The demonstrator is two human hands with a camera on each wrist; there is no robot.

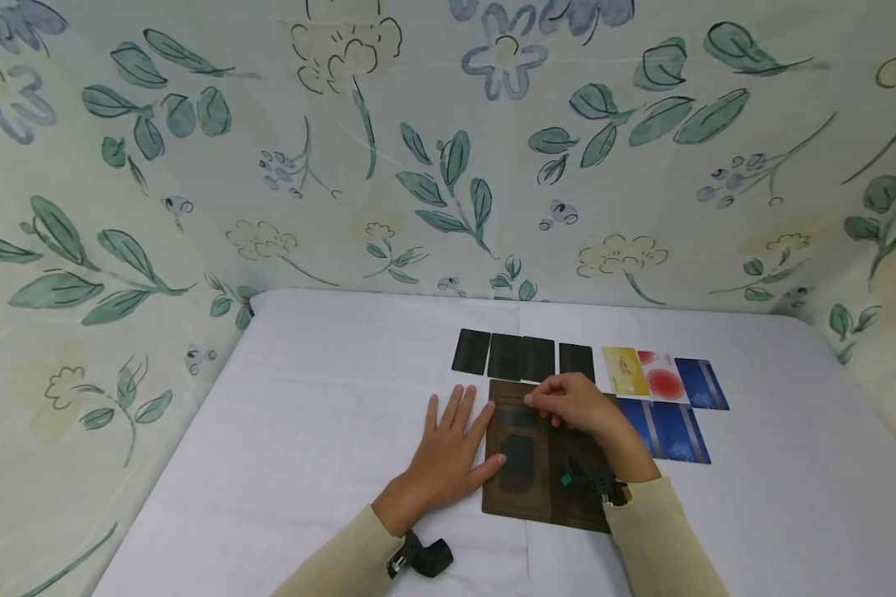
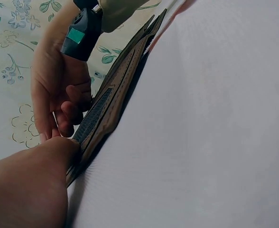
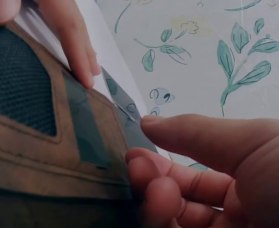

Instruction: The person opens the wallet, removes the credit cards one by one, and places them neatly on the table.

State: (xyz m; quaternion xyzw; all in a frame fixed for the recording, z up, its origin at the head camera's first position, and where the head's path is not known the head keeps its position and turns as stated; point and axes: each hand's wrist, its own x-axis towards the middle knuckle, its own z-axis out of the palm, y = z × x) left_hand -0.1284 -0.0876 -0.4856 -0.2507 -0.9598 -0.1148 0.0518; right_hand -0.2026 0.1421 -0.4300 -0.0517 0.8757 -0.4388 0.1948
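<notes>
A brown wallet [image 1: 518, 506] lies unfolded on the white table, with a dark mesh window [image 3: 21, 80] in its left half. Above that window a dark card [image 3: 87, 128] sits in a slot, part of it showing. My left hand [image 1: 448, 460] lies flat with spread fingers, its fingertips and thumb on the wallet's left edge. Over the wallet's upper middle is my right hand [image 1: 578, 406], fingers loosely bent. A gap shows between its thumb [image 3: 177, 130] and index finger in the right wrist view, with nothing visibly held there.
Several black cards [image 1: 505, 356] form a row behind the wallet. To the right lie a yellow card [image 1: 625, 371], a white card with red circles [image 1: 663, 377] and blue cards [image 1: 675, 431]. A floral cloth [image 1: 433, 274] hangs behind the table.
</notes>
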